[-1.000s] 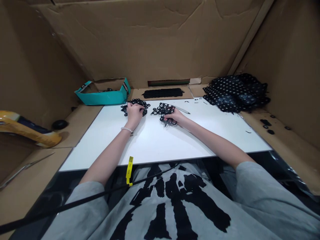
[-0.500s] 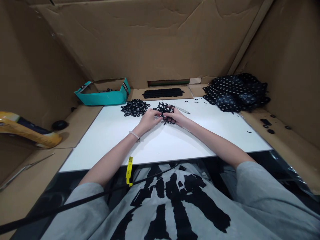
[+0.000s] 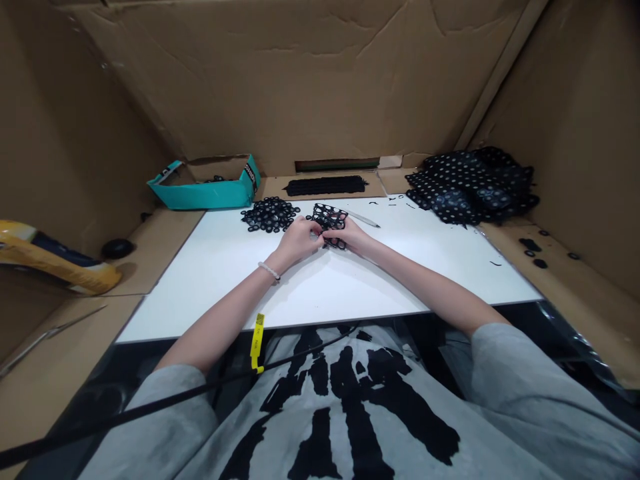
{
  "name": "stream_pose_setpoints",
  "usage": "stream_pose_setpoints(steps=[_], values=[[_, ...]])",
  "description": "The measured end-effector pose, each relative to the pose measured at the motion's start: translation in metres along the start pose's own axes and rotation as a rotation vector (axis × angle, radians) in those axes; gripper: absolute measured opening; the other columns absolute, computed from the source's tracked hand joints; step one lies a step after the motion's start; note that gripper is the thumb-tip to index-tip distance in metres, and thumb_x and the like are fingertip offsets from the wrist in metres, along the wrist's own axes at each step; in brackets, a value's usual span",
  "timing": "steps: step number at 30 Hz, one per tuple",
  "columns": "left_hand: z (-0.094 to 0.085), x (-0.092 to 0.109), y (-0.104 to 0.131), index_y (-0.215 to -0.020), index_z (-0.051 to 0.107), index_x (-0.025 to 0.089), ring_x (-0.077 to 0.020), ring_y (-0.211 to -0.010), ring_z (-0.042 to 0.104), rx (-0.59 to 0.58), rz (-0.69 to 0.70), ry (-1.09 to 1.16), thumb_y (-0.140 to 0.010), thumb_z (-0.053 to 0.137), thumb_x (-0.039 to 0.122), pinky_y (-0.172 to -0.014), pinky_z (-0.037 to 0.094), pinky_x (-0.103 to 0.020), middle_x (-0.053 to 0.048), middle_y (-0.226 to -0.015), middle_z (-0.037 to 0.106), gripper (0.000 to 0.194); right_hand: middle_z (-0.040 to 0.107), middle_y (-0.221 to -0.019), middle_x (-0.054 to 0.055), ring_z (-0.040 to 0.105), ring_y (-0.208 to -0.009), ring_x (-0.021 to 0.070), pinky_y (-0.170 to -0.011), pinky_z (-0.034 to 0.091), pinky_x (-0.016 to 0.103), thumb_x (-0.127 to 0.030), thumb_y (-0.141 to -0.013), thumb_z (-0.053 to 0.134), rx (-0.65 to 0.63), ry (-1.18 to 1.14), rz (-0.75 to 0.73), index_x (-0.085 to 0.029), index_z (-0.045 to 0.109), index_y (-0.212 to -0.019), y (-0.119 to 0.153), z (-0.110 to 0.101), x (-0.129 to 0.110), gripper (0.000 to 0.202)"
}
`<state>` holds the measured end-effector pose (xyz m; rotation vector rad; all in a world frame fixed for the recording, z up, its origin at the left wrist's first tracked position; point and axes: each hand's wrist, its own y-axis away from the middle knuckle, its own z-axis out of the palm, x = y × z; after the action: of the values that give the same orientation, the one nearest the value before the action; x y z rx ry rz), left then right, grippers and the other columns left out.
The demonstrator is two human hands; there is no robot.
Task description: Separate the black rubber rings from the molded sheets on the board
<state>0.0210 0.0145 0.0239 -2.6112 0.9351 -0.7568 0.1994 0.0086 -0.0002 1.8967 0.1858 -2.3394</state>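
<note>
Nearest the wearer, a black cable [image 3: 200,390] w/ a yellow tag [image 3: 257,342] is crossing in front of the grey shirt [image 3: 395,400]; beyond it the near part of the white tabletop [image 3: 310,297] is lying bare. Farther in, the L hand [image 3: 299,241] and R hand [image 3: 353,237] are meeting at one black mesh piece [image 3: 329,213], approx. mid-tabletop, R of the ring pile. Chief change vs. 1 s ago: the L hand, then reaching into the ring pile [image 3: 271,215], is now working at the L edge of the piece, leaving the pile uncovered; the R hand is staying put. R grip: thumb and fingers are pinching the piece from its R side. L grip: fingertips are bending in close to the R thumb, but whether they are pinching the mesh or a loose ring is not showing, i.e. cannot tell. Judged from this shift, work is now centring on the held piece, not the pile, w/ the R hand probably steadying and the L hand doing the finer handling. Just behind the R hand, a pen-like tool [image 3: 364,220] is lying aslant, untouched. At the far side, L to R, a teal box [image 3: 200,196], a black ribbed bundle [image 3: 326,186] and a heap of dotted black sheets [image 3: 470,187] are standing apart from both hands.
</note>
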Motion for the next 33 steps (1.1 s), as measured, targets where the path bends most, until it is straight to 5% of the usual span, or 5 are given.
stream_pose_setpoints(steps=[13,18,21,25,33], values=[[0.004,-0.020,-0.006,-0.076,0.077,0.016,-0.0210,-0.071,0.064,-0.110,-0.262,0.423,-0.073,0.069,0.043,-0.068,0.047,-0.031,-0.006,-0.077,0.075,0.028,0.064,-0.071,-0.006,0.057,-0.061,0.0099,-0.052,0.046,0.020,-0.013,-0.056,0.080,0.039,0.091,0.008,-0.020,0.054,-0.099,-0.002,-0.001,0.001,0.051],[-0.012,-0.050,-0.013,-0.084,0.078,0.016,-0.0243,-0.080,0.065,0.246,-0.496,0.403,-0.083,0.060,0.037,-0.078,0.049,-0.037,-0.008,-0.088,0.076,0.028,0.065,-0.070,-0.005,0.060,-0.060,0.0130,-0.053,0.053,0.024,-0.004,-0.056,0.078,0.039,0.098,0.129,-0.023,0.051,-0.102,0.000,-0.003,-0.003,0.057],[-0.031,-0.077,-0.012,-0.093,0.080,0.020,-0.0323,-0.110,0.058,0.407,-0.410,0.048,-0.090,0.056,0.034,-0.101,0.040,-0.049,-0.011,-0.112,0.074,0.028,0.063,-0.062,-0.003,0.058,-0.055,0.0123,-0.050,0.052,0.023,-0.005,-0.059,0.080,-0.011,0.154,0.166,-0.020,0.053,-0.090,0.002,-0.005,-0.009,0.044],[-0.040,-0.093,-0.003,-0.099,0.081,0.024,-0.0426,-0.130,0.038,0.282,-0.332,-0.290,-0.092,0.055,0.031,-0.106,0.026,-0.062,-0.010,-0.142,0.059,0.028,0.064,-0.060,0.001,0.056,-0.052,0.0117,-0.044,0.046,0.021,-0.012,-0.063,0.082,-0.072,0.271,0.226,-0.018,0.055,-0.074,0.005,-0.009,-0.022,0.030],[-0.047,-0.046,-0.012,-0.140,0.061,0.028,-0.0360,-0.134,0.037,0.085,-0.073,-0.128,-0.093,0.053,0.037,-0.110,0.028,-0.055,-0.009,-0.148,0.055,0.048,0.067,-0.064,0.003,0.059,-0.055,0.0150,-0.050,0.050,0.026,-0.033,-0.072,0.081,-0.411,0.552,0.188,-0.017,0.062,-0.069,0.026,-0.008,-0.065,0.024]])
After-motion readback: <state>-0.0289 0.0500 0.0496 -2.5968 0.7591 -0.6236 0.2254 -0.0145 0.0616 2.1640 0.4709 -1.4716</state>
